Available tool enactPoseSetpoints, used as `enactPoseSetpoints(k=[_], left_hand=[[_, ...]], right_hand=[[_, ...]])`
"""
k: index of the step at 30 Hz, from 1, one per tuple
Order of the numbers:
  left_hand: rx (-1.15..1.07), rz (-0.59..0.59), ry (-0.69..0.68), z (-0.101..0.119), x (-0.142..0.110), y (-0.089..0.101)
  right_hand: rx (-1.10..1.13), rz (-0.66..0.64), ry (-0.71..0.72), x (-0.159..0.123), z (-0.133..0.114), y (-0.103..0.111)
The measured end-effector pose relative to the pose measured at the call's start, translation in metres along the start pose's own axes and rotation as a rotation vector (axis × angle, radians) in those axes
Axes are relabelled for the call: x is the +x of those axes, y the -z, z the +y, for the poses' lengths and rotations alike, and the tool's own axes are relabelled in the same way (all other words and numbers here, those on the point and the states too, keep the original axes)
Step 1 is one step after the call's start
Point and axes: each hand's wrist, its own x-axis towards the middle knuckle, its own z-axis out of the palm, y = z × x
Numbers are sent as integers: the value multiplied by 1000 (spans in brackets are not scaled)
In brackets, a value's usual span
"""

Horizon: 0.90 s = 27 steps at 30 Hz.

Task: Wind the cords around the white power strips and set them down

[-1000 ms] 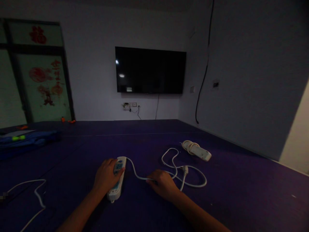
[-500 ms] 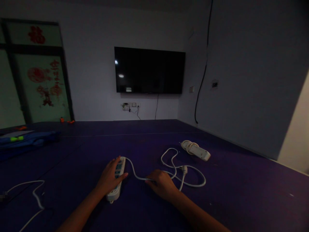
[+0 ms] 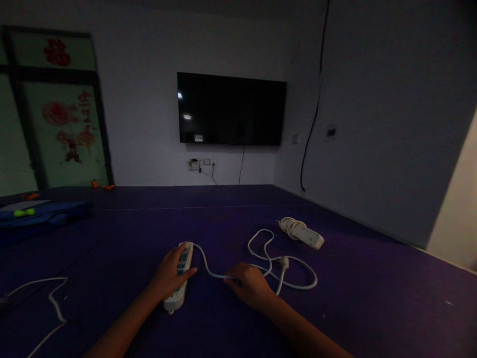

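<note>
A white power strip (image 3: 181, 271) lies on the dark purple surface (image 3: 223, 328) in front of me. My left hand (image 3: 169, 275) rests on it, fingers and thumb closed around its body. Its white cord (image 3: 294, 283) runs right in loose loops and ends in a plug (image 3: 284, 261). My right hand (image 3: 249, 287) lies on the cord near the strip, fingers curled down over it in a pinch. A second white power strip (image 3: 302, 233), its cord wound around it, lies farther back on the right.
Another white cable (image 3: 52, 298) lies at the left front. A blue bag (image 3: 40, 216) with a green item sits at the far left. A black TV (image 3: 231, 108) hangs on the back wall above wall sockets (image 3: 203, 162). The room is dim.
My left hand has slid a little toward me along the power strip, uncovering its far end. My right hand has stayed on the cord.
</note>
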Motion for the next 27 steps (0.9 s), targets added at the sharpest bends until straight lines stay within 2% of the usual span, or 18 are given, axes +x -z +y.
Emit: enactPoseSetpoints(k=[9,27], left_hand=[[-26,-55,48,4,0,4],[-8,-83,52,5,0,5]], right_hand=[[-32,-31,-2,-1,-1,2],[-16,-19,-3,0,0,0]])
